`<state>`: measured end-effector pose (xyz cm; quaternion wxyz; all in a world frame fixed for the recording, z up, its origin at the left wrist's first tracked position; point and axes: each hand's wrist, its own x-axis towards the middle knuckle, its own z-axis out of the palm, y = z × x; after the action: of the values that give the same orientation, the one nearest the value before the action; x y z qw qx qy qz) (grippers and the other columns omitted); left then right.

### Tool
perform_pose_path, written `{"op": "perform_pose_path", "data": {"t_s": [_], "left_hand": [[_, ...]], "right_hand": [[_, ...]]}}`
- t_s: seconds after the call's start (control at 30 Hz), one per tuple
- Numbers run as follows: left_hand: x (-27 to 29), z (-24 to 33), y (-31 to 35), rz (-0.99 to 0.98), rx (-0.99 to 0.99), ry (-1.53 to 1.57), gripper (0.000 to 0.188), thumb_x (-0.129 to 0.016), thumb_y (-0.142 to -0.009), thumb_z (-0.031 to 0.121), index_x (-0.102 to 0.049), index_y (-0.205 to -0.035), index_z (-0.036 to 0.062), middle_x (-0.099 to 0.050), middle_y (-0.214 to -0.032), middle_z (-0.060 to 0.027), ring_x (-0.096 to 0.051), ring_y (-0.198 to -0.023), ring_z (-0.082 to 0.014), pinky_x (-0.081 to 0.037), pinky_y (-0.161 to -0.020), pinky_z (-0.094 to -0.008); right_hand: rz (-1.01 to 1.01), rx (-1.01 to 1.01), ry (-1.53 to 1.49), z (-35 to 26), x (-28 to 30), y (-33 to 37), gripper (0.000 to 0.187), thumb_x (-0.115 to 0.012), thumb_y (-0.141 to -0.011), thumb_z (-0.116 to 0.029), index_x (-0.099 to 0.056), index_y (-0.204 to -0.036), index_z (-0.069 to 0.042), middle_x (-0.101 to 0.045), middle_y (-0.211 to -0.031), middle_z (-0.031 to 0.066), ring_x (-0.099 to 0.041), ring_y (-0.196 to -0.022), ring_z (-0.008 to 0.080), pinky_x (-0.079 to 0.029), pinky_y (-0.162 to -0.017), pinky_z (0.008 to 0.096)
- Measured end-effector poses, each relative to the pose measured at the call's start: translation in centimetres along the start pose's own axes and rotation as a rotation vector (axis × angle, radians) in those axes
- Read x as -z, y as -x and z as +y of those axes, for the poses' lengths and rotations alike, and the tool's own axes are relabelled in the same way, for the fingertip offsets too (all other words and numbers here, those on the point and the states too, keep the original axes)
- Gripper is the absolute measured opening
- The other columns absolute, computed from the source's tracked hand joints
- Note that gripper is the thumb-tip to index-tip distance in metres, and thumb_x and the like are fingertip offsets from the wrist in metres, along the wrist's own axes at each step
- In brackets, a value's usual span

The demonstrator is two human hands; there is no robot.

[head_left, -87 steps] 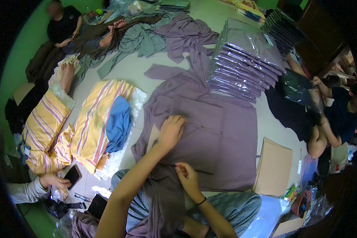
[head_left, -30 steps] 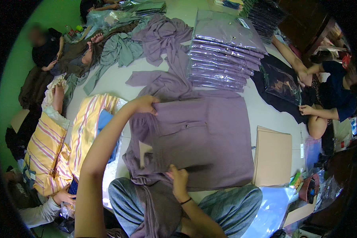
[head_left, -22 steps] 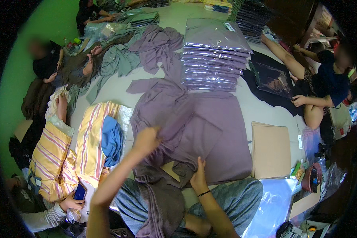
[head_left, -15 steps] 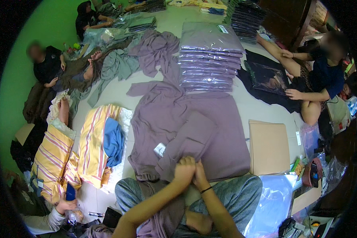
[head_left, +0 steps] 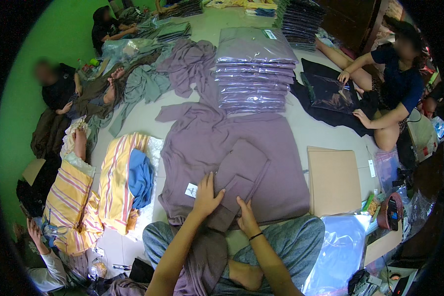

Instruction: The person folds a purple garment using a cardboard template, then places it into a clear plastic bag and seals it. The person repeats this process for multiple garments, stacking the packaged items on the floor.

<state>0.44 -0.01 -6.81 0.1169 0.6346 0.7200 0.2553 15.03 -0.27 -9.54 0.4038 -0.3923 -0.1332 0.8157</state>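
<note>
A mauve knit garment (head_left: 281, 163) lies spread on the floor in front of me, one sleeve stretched toward the far left. On top of it a folded mauve piece (head_left: 241, 163) lies at a slant, its near end reaching toward my lap. My left hand (head_left: 207, 198) rests on this piece's left side with fingers spread. At the right edge of its near end, my right hand (head_left: 247, 217) grips with the thumb on top; the other fingers are partly hidden. A white tag (head_left: 191, 190) sits beside my left hand. More mauve ribbed cloth (head_left: 202, 261) drapes over my leg.
Beyond the garment stands a stack of bagged mauve clothes (head_left: 254, 74). Brown cardboard sheets (head_left: 333, 180) and clear plastic bags (head_left: 335, 256) lie to the right. Yellow striped bundles (head_left: 116, 182) are on the left. A co-worker (head_left: 397, 84) handles a bagged dark garment (head_left: 330, 92) at right.
My hands, closed together over the cloth before, have separated; the left now lies flat to the left. The folded piece looks flatter. At lower left, another person's hand no longer holds a blue object.
</note>
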Motion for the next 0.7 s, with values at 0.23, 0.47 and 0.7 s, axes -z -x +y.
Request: {"op": "perform_pose_path", "data": {"t_s": [0.23, 0.47, 0.7], "left_hand": [[-3.0, -2.5, 0.4, -0.112, 0.057, 0.302, 0.06, -0.051, -0.077, 0.03, -0.031, -0.121, -0.0052, -0.038, -0.118, -0.023, -0.035, -0.109, -0.0368, -0.03, -0.09, -0.0435], [3.0, -6.9, 1.0, -0.473, 0.378, -0.115, 0.033, -0.056, -0.073, 0.021, -0.051, -0.102, 0.0035, -0.054, -0.101, -0.0148, -0.05, -0.093, -0.031, -0.039, -0.077, -0.0387], [4.5, -7.0, 4.0, 0.067, 0.631, 0.592, 0.015, -0.061, -0.074, 0.016, -0.054, -0.075, 0.0025, -0.057, -0.065, -0.0051, -0.054, -0.055, -0.0134, -0.042, -0.05, -0.0259]], "right_hand": [[-0.001, 0.09, 0.062, 0.4, -0.3, 0.1, 0.077, -0.064, -0.071, -0.016, -0.014, -0.128, -0.008, -0.033, -0.122, 0.0122, -0.034, -0.111, 0.0268, -0.03, -0.092, 0.0393], [0.035, 0.113, 0.116, 0.4, -0.1, -0.1, 0.071, -0.062, -0.072, -0.012, -0.019, -0.128, -0.008, -0.035, -0.122, 0.0105, -0.033, -0.113, 0.0255, -0.03, -0.093, 0.0387], [-0.132, 0.057, 0.253, -5.7, 0.3, 2.7, 0.061, -0.061, -0.072, -0.01, -0.029, -0.124, -0.005, -0.042, -0.116, 0.0101, -0.04, -0.107, 0.0252, -0.036, -0.088, 0.0377]]}}
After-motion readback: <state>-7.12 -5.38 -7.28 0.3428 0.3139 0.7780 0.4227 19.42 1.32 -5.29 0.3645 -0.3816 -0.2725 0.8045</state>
